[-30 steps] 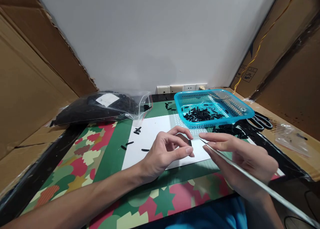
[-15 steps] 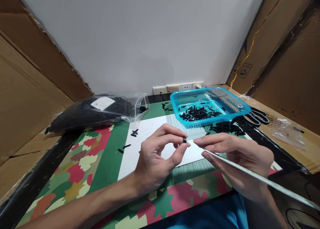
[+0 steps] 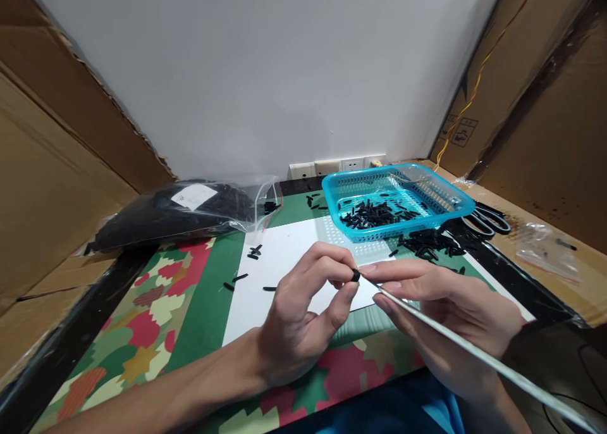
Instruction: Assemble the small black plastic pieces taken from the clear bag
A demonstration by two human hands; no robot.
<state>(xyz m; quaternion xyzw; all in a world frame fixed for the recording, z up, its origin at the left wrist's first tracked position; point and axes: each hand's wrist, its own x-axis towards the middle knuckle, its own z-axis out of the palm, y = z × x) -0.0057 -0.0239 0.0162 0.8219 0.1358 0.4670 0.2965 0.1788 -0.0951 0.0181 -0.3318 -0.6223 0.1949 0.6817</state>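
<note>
Left hand [image 3: 294,314], curled inward, pinches a black piece [image 3: 355,275]; right hand [image 3: 458,301] holds a slanted rod [image 3: 502,369].

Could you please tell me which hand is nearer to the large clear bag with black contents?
Left. The left hand is to the right of the bag and closer to the camera; the right hand is farther right.

At nine o'clock, the bag [image 3: 171,224] bears a white label [image 3: 194,197], its dark marks too small to read; at two o'clock, the carton [image 3: 540,117] carries framed black signs [image 3: 464,132], their details unclear
</note>
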